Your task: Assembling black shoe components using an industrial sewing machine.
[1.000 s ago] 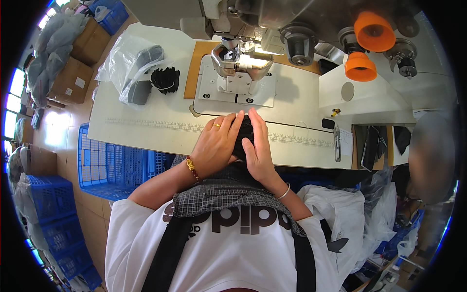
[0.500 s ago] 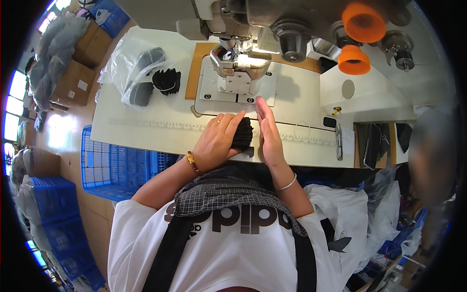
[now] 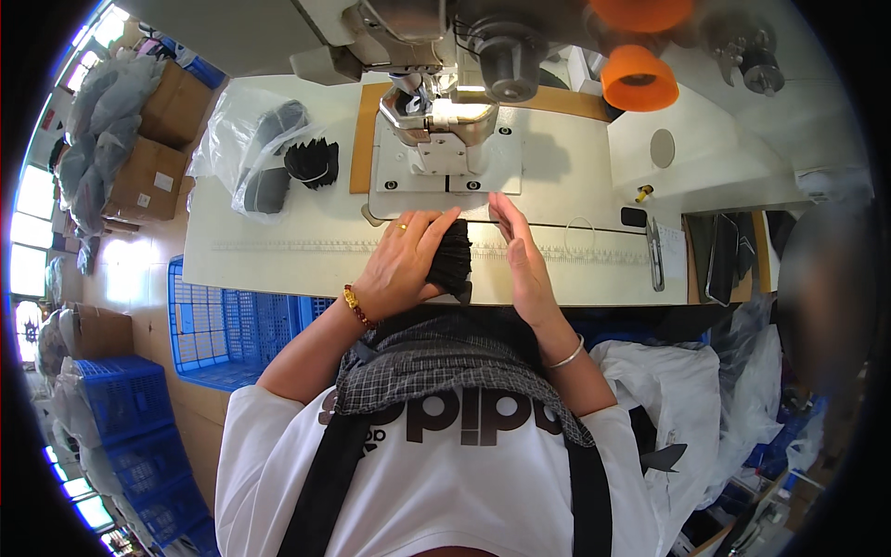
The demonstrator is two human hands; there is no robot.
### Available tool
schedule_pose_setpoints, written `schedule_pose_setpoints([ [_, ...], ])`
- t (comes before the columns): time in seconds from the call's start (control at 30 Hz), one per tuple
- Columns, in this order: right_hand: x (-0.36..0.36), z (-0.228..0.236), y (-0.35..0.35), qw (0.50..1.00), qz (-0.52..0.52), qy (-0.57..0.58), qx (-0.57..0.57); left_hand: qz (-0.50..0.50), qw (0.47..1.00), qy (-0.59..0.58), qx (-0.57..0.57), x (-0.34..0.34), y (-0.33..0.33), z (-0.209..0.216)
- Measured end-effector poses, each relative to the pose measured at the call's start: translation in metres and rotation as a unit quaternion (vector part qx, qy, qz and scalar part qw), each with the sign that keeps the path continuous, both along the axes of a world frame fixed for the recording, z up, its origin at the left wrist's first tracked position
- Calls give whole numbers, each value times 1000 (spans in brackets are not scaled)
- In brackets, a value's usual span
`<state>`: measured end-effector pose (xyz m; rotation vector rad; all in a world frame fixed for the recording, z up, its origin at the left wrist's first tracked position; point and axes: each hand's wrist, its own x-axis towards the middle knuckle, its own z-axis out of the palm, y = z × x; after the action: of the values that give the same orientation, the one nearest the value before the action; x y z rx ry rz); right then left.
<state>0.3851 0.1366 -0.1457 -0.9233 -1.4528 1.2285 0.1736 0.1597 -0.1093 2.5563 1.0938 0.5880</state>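
My left hand is wrapped around a thick stack of black fabric pieces at the front edge of the sewing table. Its thumb is mostly hidden under the stack's near end. To the right of the stack, my right hand is raised on edge with fingers stretched out, holding nothing and separated from the stack by a gap. Just beyond both hands stands the sewing machine's head over its pale metal plate.
A tied black bundle lies at the left beside a clear plastic bag with grey pieces. Tweezers rest at the right. Orange cones hang above. A blue crate stands below the table's left side.
The gap between my right hand and the black stack has widened. My left hand keeps its hold on the stack. The whole view has shifted slightly.
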Motion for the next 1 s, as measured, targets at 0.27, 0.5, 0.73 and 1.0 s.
schedule_pose_setpoints([
  [0.27,-52,-10,3,994,-46,-50,83,14,1000,-22,-1,4,-4,-7],
  [0.5,-62,-11,7,990,-97,-55,82,51,996,-29,65,7,-8,-13],
  [0.73,-52,-14,25,995,-91,34,29,70,997,9,-7,5,-8,-8],
  [1.0,-24,-16,0,978,-14,197,-67,57,996,-37,59,6,-10,-8],
])
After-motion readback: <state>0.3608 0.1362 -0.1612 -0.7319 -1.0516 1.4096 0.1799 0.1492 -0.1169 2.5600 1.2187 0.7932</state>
